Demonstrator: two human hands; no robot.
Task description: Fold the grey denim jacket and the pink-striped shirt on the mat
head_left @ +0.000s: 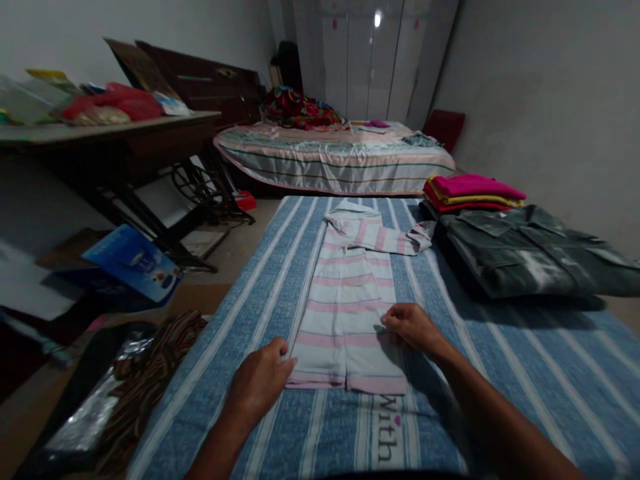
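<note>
A pink-and-white striped shirt [350, 293] lies folded lengthwise on a blue striped sheet [525, 373], collar at the far end, one sleeve laid across to the right. My left hand [260, 383] rests at the shirt's lower left edge, fingers curled and pinching the hem. My right hand [413, 328] sits on the shirt's right edge, fingers bent and pinching the fabric.
A folded dark green shirt [530, 250] and a stack of pink, yellow and red cloths [473, 191] lie at the right. A sewing-machine table [115, 140] with bags stands on the left, a blue box [133, 263] below it. A bed [335, 157] lies beyond.
</note>
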